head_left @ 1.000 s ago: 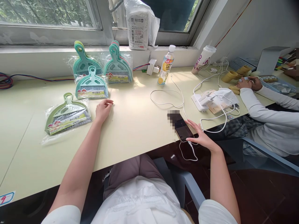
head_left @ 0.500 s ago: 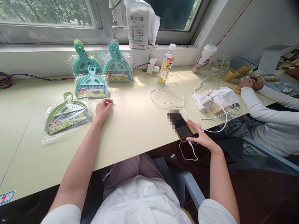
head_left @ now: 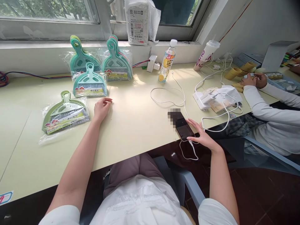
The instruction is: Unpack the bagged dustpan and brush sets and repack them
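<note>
My left hand (head_left: 102,107) rests on the table with loosely bent fingers and nothing in it. Close by lie dustpan-and-brush sets in clear plastic bags: a green set (head_left: 67,113) left of the hand and a teal set (head_left: 90,82) just beyond it. Near the front edge of the table, my right hand (head_left: 201,136) loosely holds a dark smartphone (head_left: 184,126), its thumb at the lower end and its fingers along the right side. A white cable (head_left: 192,148) hangs from the phone's lower end. A blurred patch hides the phone's upper left corner.
Behind are more bagged dustpan sets (head_left: 117,64), a drink bottle (head_left: 167,62) and a lidded cup (head_left: 206,56). A power strip (head_left: 202,100) with white cables lies to the right. Further right, a co-worker's hands (head_left: 254,80) handle something small beside yellowish tape rolls (head_left: 233,73).
The view has shifted slightly, so the dustpan sets and my left hand appear a little further left and higher. Both my hands keep the same pose.
</note>
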The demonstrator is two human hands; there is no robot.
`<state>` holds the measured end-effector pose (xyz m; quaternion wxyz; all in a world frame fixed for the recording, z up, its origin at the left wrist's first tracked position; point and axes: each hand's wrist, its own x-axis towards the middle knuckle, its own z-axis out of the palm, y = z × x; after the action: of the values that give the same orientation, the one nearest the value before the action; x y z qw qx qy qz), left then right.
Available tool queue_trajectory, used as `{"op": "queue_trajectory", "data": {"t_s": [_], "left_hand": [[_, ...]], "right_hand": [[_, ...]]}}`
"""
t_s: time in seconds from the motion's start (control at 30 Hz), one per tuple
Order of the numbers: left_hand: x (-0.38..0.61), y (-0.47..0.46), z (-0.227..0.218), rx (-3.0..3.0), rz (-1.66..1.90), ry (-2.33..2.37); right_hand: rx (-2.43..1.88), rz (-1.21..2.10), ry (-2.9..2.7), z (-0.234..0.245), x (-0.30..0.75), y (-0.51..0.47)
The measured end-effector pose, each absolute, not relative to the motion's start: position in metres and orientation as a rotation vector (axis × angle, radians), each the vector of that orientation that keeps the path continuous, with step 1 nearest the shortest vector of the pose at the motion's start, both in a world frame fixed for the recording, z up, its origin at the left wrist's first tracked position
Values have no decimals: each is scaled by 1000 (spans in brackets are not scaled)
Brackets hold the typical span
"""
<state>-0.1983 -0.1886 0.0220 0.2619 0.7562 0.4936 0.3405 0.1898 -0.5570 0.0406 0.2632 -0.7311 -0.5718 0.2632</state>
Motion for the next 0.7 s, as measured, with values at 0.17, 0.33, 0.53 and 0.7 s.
{"op": "queue_trajectory", "data": {"t_s": [0.17,0.33,0.53,0.7], "left_hand": [[-197,-191,26,2054,887,1361],[-195,-192,28,2061,874,1376],[-196,-191,26,2097,888,1350],[-195,-191,26,2091,889,1352]], "right_hand": [[-1986,700,-1535,40,190,-558],[-1986,699,-1524,39,188,-558],[-1982,706,-1503,38,188,-559],[-1960,645,-1387,42,185,-552]]}}
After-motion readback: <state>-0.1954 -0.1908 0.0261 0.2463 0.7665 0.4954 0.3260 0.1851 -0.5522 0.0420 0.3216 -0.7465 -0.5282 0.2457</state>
